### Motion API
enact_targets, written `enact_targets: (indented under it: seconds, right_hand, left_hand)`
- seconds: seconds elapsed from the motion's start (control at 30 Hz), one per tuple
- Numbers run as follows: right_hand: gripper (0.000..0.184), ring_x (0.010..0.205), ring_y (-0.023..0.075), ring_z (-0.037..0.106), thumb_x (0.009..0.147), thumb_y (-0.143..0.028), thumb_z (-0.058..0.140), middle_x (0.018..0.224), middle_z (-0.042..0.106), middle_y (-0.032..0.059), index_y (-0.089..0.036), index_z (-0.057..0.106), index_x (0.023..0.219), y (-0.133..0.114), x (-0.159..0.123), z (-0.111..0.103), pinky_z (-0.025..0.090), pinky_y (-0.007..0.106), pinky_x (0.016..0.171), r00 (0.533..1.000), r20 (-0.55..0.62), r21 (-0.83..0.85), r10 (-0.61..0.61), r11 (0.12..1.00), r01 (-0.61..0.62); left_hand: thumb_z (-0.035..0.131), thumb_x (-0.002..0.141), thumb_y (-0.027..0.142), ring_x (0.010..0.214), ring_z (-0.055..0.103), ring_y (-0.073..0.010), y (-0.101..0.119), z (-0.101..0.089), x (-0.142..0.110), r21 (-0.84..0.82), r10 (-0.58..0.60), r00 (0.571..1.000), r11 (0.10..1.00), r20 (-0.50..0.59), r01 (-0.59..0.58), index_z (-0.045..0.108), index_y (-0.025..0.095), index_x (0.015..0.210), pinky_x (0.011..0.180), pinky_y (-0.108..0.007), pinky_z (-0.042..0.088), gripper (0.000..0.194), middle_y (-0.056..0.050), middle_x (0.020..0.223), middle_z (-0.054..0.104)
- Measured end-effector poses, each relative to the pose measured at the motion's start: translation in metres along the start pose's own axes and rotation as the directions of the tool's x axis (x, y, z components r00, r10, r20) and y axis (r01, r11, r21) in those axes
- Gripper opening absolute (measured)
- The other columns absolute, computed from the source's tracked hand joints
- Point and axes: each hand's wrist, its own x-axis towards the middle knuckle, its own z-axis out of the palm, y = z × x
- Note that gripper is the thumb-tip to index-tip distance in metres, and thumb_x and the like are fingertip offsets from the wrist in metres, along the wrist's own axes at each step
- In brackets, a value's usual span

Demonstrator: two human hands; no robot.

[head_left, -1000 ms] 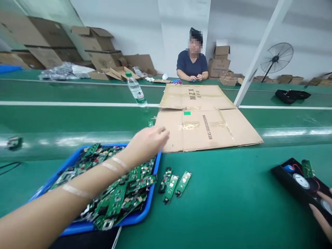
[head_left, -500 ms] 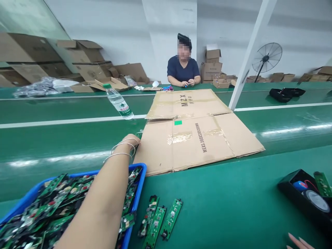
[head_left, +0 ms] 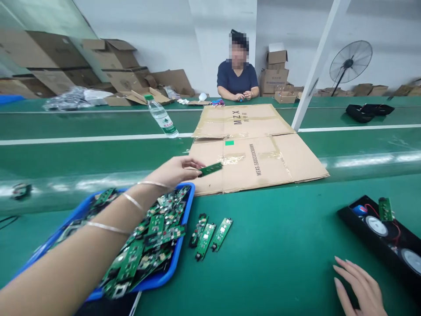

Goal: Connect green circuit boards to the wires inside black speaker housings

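Observation:
My left hand (head_left: 182, 170) is closed on one end of a green circuit board (head_left: 211, 169), held in the air over the near left corner of the flattened cardboard. Below my forearm, a blue bin (head_left: 189, 210) holds a heap of similar boards (head_left: 156, 226). Three loose circuit boards (head_left: 205, 237) lie side by side on the green table, right of the bin. My right hand (head_left: 360, 287) rests at the lower right with its fingers apart and nothing in them. Beside it sits a black speaker housing (head_left: 371, 239) with round speakers, red wires and a circuit board (head_left: 385, 209) on it.
Flattened cardboard (head_left: 243, 162) spans the middle of the table. A water bottle (head_left: 162, 116) leans tilted behind the bin. A slanted white post (head_left: 315, 74) rises at the right. Across the table sits a person (head_left: 237, 79), hands together. Another board (head_left: 21, 191) lies far left.
My left hand has come back from the cardboard's left edge, lifting a circuit board into plain view. My right hand has come further into view, and the camera view has shifted.

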Motion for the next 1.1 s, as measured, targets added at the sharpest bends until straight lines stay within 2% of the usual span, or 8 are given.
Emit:
enact_targets:
  seconds: [0.07,0.13,0.23,0.3,0.37,0.57,0.9,1.1]
  right_hand:
    - [0.024,0.104,0.0273,0.055,0.090,-0.039,0.047,0.111,0.061,0.0043,-0.025,0.059,0.105,-0.019,0.009,-0.005,0.049,0.040,0.078,0.997,0.068,0.124,0.048,0.991,-0.056]
    - [0.024,0.105,0.0231,0.054,0.092,-0.036,0.044,0.113,0.059,0.0050,-0.024,0.056,0.110,-0.045,0.026,-0.007,0.050,0.038,0.084,0.966,0.245,0.347,0.082,0.923,-0.166]
    - [0.032,0.092,0.0174,0.059,0.090,-0.035,0.046,0.112,0.057,0.0076,-0.022,0.046,0.120,-0.083,0.058,0.001,0.053,0.030,0.075,0.849,0.528,0.571,0.012,0.735,-0.366]
    - [0.030,0.075,0.0134,0.059,0.085,-0.033,0.051,0.102,0.057,0.0066,-0.020,0.050,0.112,-0.100,0.076,0.015,0.052,0.026,0.061,0.785,0.617,0.585,-0.060,0.702,-0.406]
    - [0.021,0.064,0.0106,0.056,0.082,-0.030,0.052,0.094,0.056,0.0052,-0.018,0.052,0.099,-0.107,0.090,0.031,0.046,0.022,0.049,0.792,0.609,0.575,-0.030,0.705,-0.416]
    - [0.033,0.058,0.0114,0.052,0.077,-0.035,0.054,0.078,0.050,-0.0007,-0.019,0.042,0.102,-0.102,0.099,0.068,0.038,0.018,0.038,0.859,0.503,0.692,0.098,0.550,-0.468]
    - [0.033,0.061,0.0111,0.048,0.082,-0.025,0.053,0.085,0.049,0.0022,-0.019,0.046,0.114,-0.100,0.087,0.063,0.045,0.025,0.057,0.961,0.276,0.581,-0.005,0.798,-0.163]
    - [0.033,0.057,0.0111,0.049,0.080,-0.030,0.059,0.089,0.057,0.0048,-0.020,0.054,0.112,-0.094,0.088,0.059,0.043,0.023,0.049,0.919,0.388,0.600,-0.062,0.774,-0.201]
  left_hand:
    - [0.073,0.059,0.020,0.066,0.056,-0.0107,0.000,0.034,-0.045,-0.179,-0.007,0.988,0.983,0.153,0.035,0.062,0.016,0.077,0.056,-0.021,0.043,0.022,0.000,0.072,0.061]
    - [0.075,0.060,0.021,0.065,0.054,-0.0090,-0.008,0.073,-0.086,-0.321,-0.029,0.961,0.940,0.275,0.120,0.060,0.016,0.071,0.058,-0.020,0.043,0.019,0.000,0.074,0.060]
    - [0.078,0.056,0.022,0.059,0.053,-0.0074,-0.029,0.130,-0.126,-0.460,-0.132,0.896,0.821,0.424,0.339,0.058,0.014,0.068,0.056,-0.020,0.043,0.024,0.002,0.071,0.056]
    - [0.080,0.054,0.021,0.059,0.053,-0.0065,-0.043,0.158,-0.137,-0.576,-0.146,0.896,0.719,0.420,0.388,0.056,0.014,0.067,0.057,-0.020,0.045,0.028,0.002,0.070,0.054]
    - [0.080,0.054,0.021,0.062,0.054,-0.0059,-0.056,0.176,-0.138,-0.673,-0.128,0.924,0.650,0.360,0.352,0.054,0.014,0.069,0.061,-0.020,0.046,0.031,0.003,0.072,0.054]
    - [0.081,0.056,0.024,0.068,0.055,-0.0073,-0.074,0.187,-0.126,-0.723,-0.026,0.972,0.664,0.232,0.191,0.057,0.014,0.077,0.064,-0.020,0.049,0.033,0.002,0.080,0.055]
    - [0.075,0.067,0.023,0.066,0.058,-0.0085,-0.086,0.182,-0.118,-0.723,0.065,0.944,0.660,0.324,0.203,0.060,0.015,0.085,0.065,-0.022,0.051,0.024,0.000,0.080,0.058]
    - [0.072,0.070,0.024,0.075,0.058,-0.0114,-0.089,0.182,-0.117,-0.715,0.138,0.940,0.686,0.313,0.137,0.065,0.014,0.079,0.066,-0.023,0.052,0.015,-0.003,0.089,0.058]
